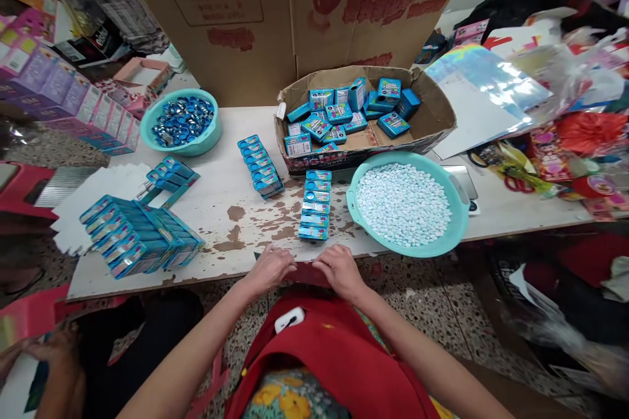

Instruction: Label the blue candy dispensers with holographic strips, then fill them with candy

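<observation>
My left hand [272,268] is at the table's front edge, its fingers pressed together. My right hand [340,270] mirrors it a short way to the right, also closed in a pinch. Dark red material [307,273] shows between them; whether they grip it, I cannot make out. Just beyond my hands stands a row of small blue boxes [315,205]. A second row of blue boxes [260,166] lies farther back to the left. Right of my right hand, a turquoise basin [460,216] holds many pale tablets [403,203].
An open cardboard tray [432,121] with several blue boxes stands behind the basin. To the left are stacked blue boxes [142,236] and a turquoise bowl [196,144] of shiny blue pieces. A phone-like device [464,184] lies right. Another person's hands [56,357] show lower left.
</observation>
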Demonstrator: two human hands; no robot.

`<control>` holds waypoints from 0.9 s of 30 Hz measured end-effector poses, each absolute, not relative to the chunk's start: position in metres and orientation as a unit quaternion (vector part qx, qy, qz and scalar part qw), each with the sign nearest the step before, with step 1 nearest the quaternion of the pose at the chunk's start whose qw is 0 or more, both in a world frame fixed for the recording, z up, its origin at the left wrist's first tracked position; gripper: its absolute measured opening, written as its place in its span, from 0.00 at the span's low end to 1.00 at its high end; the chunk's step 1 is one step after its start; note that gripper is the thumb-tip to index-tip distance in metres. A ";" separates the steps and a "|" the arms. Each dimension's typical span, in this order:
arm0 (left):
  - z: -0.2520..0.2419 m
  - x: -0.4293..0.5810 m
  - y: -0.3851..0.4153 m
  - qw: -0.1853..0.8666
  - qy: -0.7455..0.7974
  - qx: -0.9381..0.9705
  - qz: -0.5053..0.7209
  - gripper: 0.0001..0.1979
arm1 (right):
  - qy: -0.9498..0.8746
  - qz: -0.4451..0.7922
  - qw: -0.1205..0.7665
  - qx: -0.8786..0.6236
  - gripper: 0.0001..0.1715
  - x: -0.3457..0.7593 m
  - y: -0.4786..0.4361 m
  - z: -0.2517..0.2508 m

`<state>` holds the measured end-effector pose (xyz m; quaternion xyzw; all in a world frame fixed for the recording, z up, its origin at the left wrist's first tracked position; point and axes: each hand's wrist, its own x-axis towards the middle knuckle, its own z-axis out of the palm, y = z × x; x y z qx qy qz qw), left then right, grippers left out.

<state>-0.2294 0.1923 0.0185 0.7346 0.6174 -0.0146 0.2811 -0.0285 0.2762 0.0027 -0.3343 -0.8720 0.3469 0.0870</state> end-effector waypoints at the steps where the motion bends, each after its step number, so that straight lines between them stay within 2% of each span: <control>1: 0.017 -0.234 0.190 0.293 0.614 0.733 -0.019 0.17 | -0.870 0.354 0.084 -0.333 0.09 -0.029 0.276 0.002; 4: 0.019 -0.246 0.184 0.333 0.614 0.716 0.012 0.15 | -0.858 0.380 0.074 -0.339 0.11 -0.031 0.279 -0.002; 7: 0.023 -0.255 0.181 0.349 0.633 0.688 0.065 0.20 | -0.843 0.410 0.070 -0.340 0.12 -0.034 0.285 -0.006; 10: 0.022 -0.260 0.180 0.359 0.648 0.666 0.087 0.14 | -0.834 0.441 0.075 -0.324 0.14 -0.034 0.291 -0.011; 16: 0.018 -0.263 0.176 0.405 0.641 0.648 0.072 0.20 | -0.821 0.467 0.086 -0.316 0.16 -0.028 0.288 -0.018; 21: 0.026 -0.267 0.171 0.405 0.666 0.617 0.109 0.19 | -0.805 0.494 0.092 -0.316 0.17 -0.022 0.291 -0.019; 24: 0.027 -0.269 0.169 0.412 0.663 0.615 0.111 0.15 | -0.799 0.503 0.095 -0.314 0.17 -0.020 0.295 -0.018; 27: 0.023 -0.272 0.167 0.433 0.650 0.617 0.095 0.19 | -0.802 0.502 0.090 -0.310 0.16 -0.019 0.295 -0.018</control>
